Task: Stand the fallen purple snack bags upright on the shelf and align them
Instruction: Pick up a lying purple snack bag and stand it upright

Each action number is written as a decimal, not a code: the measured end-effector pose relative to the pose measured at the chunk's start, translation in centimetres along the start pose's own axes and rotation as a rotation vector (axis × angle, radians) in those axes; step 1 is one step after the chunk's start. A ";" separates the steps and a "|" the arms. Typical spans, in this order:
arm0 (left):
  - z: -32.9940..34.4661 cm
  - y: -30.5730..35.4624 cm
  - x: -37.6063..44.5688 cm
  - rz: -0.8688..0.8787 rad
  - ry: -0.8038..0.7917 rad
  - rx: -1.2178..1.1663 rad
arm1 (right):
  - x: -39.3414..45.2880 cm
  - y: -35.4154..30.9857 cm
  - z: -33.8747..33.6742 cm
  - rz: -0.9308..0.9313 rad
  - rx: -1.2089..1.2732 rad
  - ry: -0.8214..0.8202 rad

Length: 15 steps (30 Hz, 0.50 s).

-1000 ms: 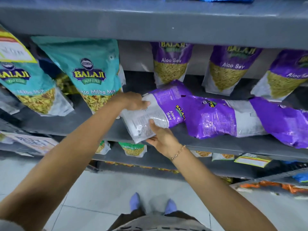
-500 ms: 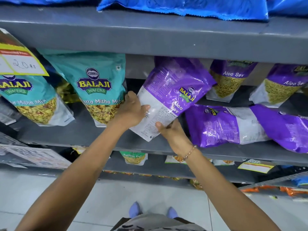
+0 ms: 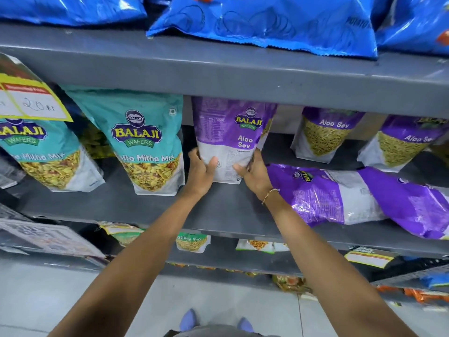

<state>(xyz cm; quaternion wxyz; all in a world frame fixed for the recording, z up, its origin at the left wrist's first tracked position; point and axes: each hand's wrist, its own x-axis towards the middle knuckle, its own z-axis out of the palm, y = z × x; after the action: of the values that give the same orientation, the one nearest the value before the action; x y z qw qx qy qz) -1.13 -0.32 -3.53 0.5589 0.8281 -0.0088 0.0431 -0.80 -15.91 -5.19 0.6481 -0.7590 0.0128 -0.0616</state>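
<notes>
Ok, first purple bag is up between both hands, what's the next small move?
Probably let go and reach right: the held purple bag stands upright beside the teal bag, while two fallen purple bags lie flat by the right hand.

Bare forearms, a thin gold bead bracelet (image 3: 269, 195) on the right wrist, and lavender-blue shoes (image 3: 188, 318).

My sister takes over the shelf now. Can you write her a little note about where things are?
Left hand and right hand: both grip the bottom of one purple bag, upright beside the teal bag.
Done: that bag is standing, though not let go.
Left: two purple bags, one and another, lie flat at the shelf front. Stand them up, line them up.
</notes>
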 end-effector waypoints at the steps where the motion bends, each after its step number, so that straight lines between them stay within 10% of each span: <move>1: 0.1 0.1 -0.3 0.002 0.023 -0.016 | 0.2 0.2 -0.1 -0.011 -0.018 -0.008; 5: 1.8 0.6 -2.6 0.069 0.214 0.085 | 0.7 0.5 -0.6 0.013 -0.027 -0.074; 15: 4.6 1.0 -3.9 0.037 0.048 -0.027 | -5.9 1.0 1.3 -0.062 -0.064 0.050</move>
<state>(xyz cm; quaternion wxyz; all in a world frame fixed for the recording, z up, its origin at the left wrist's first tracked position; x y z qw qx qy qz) -4.77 -5.06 -4.64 0.5691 0.8189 -0.0111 0.0730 -6.44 -14.25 -6.84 0.6205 -0.7777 0.0074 -0.1004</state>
